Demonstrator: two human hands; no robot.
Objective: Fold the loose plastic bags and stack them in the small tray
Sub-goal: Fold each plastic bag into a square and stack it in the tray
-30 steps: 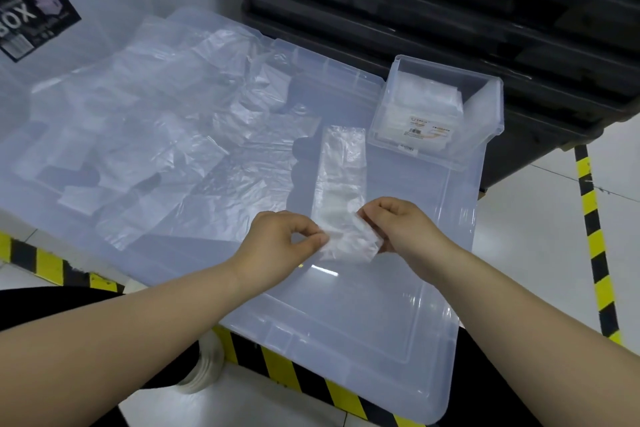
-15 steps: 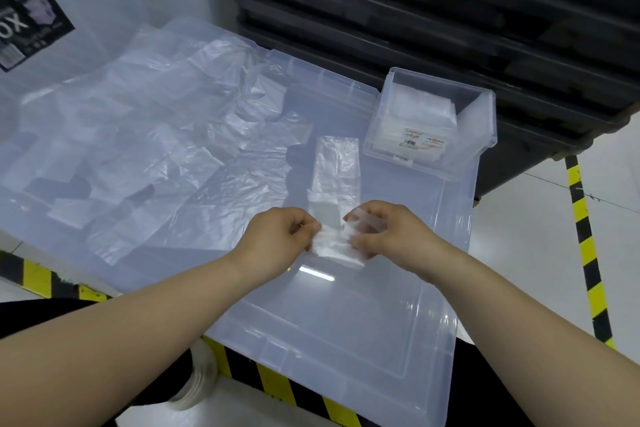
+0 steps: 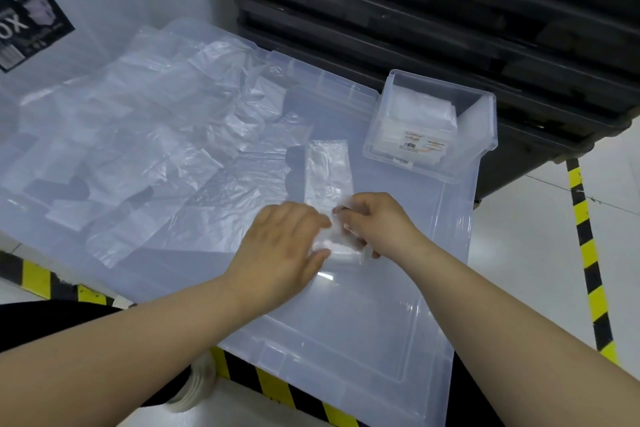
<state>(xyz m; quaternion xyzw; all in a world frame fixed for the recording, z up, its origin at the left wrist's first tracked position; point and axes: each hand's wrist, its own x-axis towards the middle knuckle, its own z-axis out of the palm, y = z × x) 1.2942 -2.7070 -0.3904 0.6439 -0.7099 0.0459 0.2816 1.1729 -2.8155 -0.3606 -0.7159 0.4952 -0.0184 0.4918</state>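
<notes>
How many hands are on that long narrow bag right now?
2. The left hand presses flat on the near end of the bag; the right hand pinches that same end from the right side.

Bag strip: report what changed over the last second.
The left hand dropped its pinch and now presses flat on the near end of the bag strip; the right hand keeps its grip, folding that end over. The small tray and loose bags stayed put.
</notes>
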